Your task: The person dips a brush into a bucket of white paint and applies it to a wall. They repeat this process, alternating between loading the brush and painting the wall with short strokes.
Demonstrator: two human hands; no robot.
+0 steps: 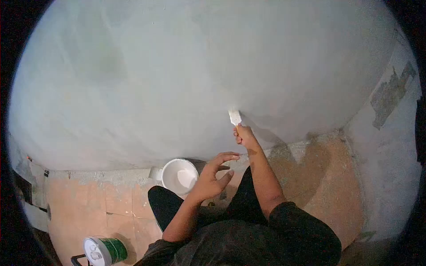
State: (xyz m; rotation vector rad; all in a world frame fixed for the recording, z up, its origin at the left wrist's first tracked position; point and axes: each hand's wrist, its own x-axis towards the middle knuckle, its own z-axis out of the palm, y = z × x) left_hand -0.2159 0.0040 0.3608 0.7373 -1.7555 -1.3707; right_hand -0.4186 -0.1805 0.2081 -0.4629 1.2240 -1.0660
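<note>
1. My right hand (pixel 244 136) is closed in a fist around the handle of a small brush (pixel 234 118). Only the pale, paint-loaded head shows above my knuckles.
2. The brush's long axis runs nearly upright in the view, leaning a little to the left. The bristle end points up and away from me, and the handle end is buried in my fist.
3. The bristle tip is against the wall (pixel 177 80), low down and not far above where the wall meets the floor (pixel 120 199).
4. My left hand (pixel 213 175) holds nothing. Its fingers are spread wide and slightly curled, and it hangs in the air below and to the left of my right hand.
5. A white bucket (pixel 168 168) stands on the floor at the foot of the wall, just left of my left hand, with white paint inside. I cannot tell whether my fingers touch its rim.
6. My dark-trousered leg (pixel 166 206) is folded below the bucket, close to it.
7. A green tin (pixel 111 250) with a white end lies on the tiled floor, well off to my lower left and far from both hands.
8. On the side wall at the right, a dark patch (pixel 390 93) breaks the surface.
9. Nothing lies between the brush and the wall. My right forearm crosses above my knees to reach it.
</note>
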